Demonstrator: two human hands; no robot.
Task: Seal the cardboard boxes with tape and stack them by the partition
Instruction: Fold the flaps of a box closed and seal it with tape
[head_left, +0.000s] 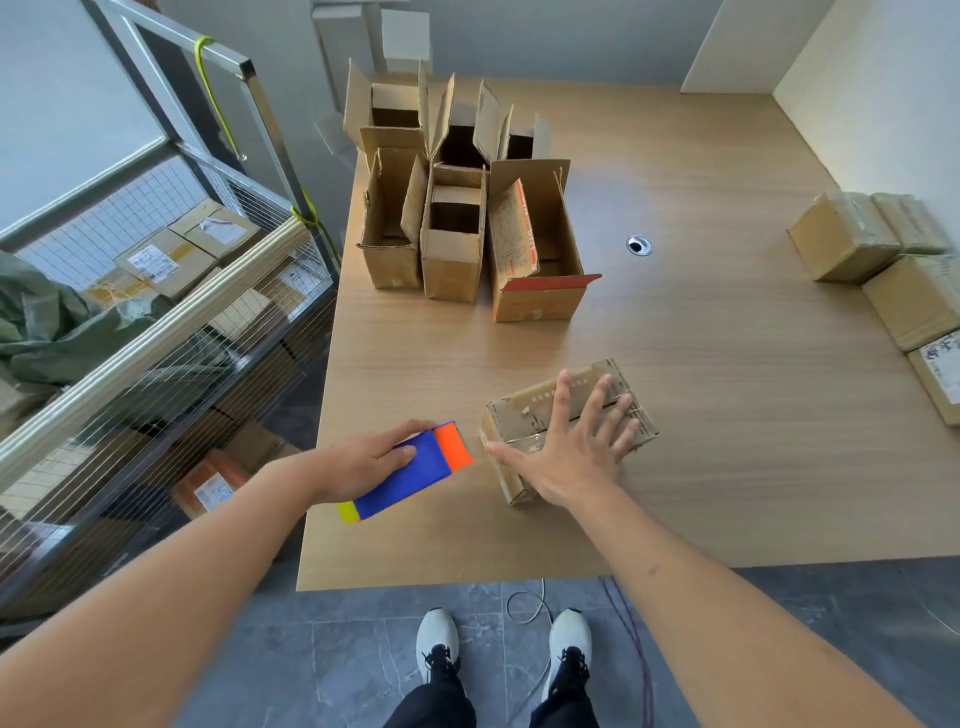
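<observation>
The right hand (571, 441) lay flat on top of a closed cardboard box (566, 426), fingers straight and spread, the thumb extended along the box's near-left edge. The box sat on the wooden table (727, 364) directly beneath the palm, turned at an angle to the table's front edge, with its top flaps folded down. Just to the left of that hand, the left hand (374, 460) gripped a blue block-shaped object (410, 473) with an orange end and a yellow end, fingers curled over its top and the thumb pressed against its near side; whether this object was a tape dispenser could not be determined. The orange end pointed toward the box and stood just beside it, not touching. Beyond both hands, a cluster of open cardboard boxes (457, 218) stood upright with flaps raised. Far to the right of the right hand, closed boxes (883, 270) lay grouped against the white partition (883, 104) at the table's right side. To the left of the left hand, off the table, stood a wire-mesh cart (156, 291) containing labelled parcels.
</observation>
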